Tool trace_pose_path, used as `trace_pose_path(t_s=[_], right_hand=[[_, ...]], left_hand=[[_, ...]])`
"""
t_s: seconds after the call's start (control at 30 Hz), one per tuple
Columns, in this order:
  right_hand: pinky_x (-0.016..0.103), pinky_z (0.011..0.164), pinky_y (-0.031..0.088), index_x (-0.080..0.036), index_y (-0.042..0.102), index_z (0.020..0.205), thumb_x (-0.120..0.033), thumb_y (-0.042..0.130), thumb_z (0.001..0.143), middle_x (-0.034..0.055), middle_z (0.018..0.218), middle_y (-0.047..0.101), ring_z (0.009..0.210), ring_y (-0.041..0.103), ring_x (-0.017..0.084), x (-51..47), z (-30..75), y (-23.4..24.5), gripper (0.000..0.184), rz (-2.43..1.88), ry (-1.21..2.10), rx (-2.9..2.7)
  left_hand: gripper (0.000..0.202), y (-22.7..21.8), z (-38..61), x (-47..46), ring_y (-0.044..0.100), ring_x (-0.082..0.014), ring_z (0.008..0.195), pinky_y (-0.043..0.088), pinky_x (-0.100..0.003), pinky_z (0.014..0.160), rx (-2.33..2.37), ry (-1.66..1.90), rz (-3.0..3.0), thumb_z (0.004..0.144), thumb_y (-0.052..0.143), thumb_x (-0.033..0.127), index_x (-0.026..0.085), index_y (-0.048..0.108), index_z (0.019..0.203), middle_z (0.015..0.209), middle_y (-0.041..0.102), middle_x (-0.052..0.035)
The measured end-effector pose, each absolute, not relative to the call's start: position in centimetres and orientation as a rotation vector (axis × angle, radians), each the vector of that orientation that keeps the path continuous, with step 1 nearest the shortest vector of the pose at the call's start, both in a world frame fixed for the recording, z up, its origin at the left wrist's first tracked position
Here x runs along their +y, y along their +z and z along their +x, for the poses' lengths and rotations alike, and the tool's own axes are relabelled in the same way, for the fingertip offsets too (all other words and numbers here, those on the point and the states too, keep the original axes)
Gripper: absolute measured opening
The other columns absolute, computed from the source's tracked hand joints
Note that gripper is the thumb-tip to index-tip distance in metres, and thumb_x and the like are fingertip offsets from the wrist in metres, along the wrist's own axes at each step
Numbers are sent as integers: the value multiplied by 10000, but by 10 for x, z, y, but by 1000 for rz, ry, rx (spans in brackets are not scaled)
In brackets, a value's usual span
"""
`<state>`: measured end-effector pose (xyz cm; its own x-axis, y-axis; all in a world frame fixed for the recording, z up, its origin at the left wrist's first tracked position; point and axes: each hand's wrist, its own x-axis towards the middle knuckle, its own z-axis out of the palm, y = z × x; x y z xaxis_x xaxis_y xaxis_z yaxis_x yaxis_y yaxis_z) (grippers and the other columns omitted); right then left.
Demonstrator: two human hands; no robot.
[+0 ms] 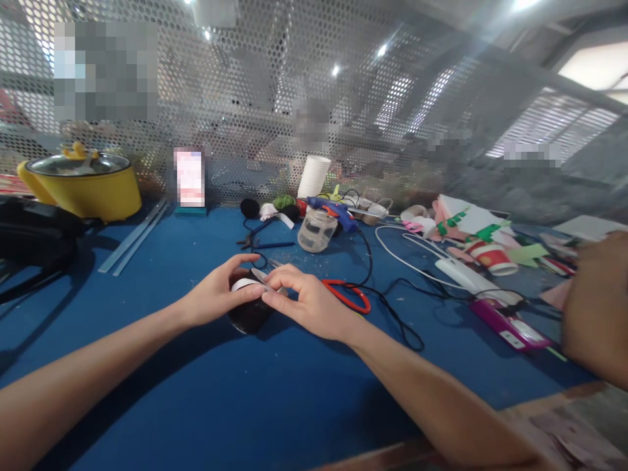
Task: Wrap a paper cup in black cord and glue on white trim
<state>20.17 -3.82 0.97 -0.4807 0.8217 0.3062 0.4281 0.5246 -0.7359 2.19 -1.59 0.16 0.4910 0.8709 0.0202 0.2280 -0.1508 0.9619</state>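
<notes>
My left hand [213, 291] is closed round a dark, rounded object [249, 317], which looks like a black cup or roll; its exact kind is unclear. Across its top curves a white strip [243, 284], with my left thumb resting on it. My right hand [307, 301] is closed in a pinch at the right end of this strip, close to the left fingertips. A pale pointed piece [260, 275] shows between the two hands, partly covered by fingers. To the right of my right hand lies a red-orange loop [360, 299] on the blue table.
Behind my hands stand a clear jar [316, 235] and a blue glue gun [338, 210]. A yellow pot [93, 193] and a phone [190, 178] are at left. A purple power strip [510, 325], cables and paper scraps lie at right, near another person's arm [596, 307].
</notes>
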Motion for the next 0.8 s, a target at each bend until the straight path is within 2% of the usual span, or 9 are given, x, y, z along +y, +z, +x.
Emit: trace_pose_path(t_s=[0.1, 0.17, 0.33, 0.47, 0.53, 0.6, 0.67, 0.8], right_hand=[[342, 820, 428, -186, 555, 685, -190, 544, 768, 44, 844, 582, 860, 543, 161, -36, 201, 6, 85, -1007, 747, -2094], [346, 815, 432, -188, 557, 676, -197, 545, 768, 49, 836, 585, 870, 544, 168, -34, 201, 2, 93, -1024, 706, -2027], [372, 831, 431, -211, 549, 670, -213, 548, 770, 47, 790, 592, 914, 530, 192, -26, 200, -7, 100, -1002, 539, -1895], [391, 833, 434, -219, 549, 676, -209, 555, 770, 47, 777, 605, 919, 527, 201, -25, 200, -9, 95, -941, 467, -1870], [390, 828, 439, -221, 551, 681, -202, 558, 773, 46, 777, 610, 924, 524, 200, -26, 200, -8, 94, -902, 457, -1868], [380, 824, 444, -219, 552, 680, -197, 560, 777, 44, 760, 612, 930, 519, 197, -28, 199, -8, 100, -865, 457, -1872], [371, 826, 446, -214, 556, 685, -194, 565, 780, 46, 753, 617, 940, 514, 195, -30, 199, -7, 97, -833, 463, -1886], [365, 833, 448, -212, 569, 693, -190, 567, 782, 50, 769, 625, 964, 508, 193, -33, 199, -5, 91, -803, 483, -1919]], left_hand=[[618, -2, 21, -14, 561, -242, 942, 433, -366, 818, 1012, 850, 1764, 672, 633, 411, 155, 388, 1178, 1031, 587, -104], [518, -1, 20, -15, 535, -248, 978, 415, -389, 856, 1097, 981, 1880, 653, 658, 394, 168, 473, 1081, 1051, 563, -105], [190, 9, 20, -23, 507, -235, 934, 427, -348, 812, 1084, 1149, 2151, 667, 647, 357, 188, 605, 742, 967, 550, -84], [210, 10, 20, -25, 506, -205, 842, 392, -344, 828, 1090, 1151, 2197, 750, 544, 336, 191, 581, 602, 847, 545, -57], [168, 7, 21, -23, 501, -209, 877, 386, -351, 849, 1150, 1226, 2113, 715, 585, 356, 192, 559, 695, 854, 521, -48], [356, 4, 21, -20, 483, -234, 986, 364, -375, 902, 1172, 1236, 1968, 651, 646, 395, 185, 516, 907, 970, 515, -69], [543, 4, 21, -19, 462, -264, 1067, 353, -401, 924, 1121, 1080, 1827, 655, 624, 453, 166, 443, 1079, 1091, 512, -106], [617, 9, 23, -19, 492, -303, 1046, 381, -415, 889, 1077, 820, 1687, 674, 557, 531, 142, 444, 1139, 1119, 560, -124]])
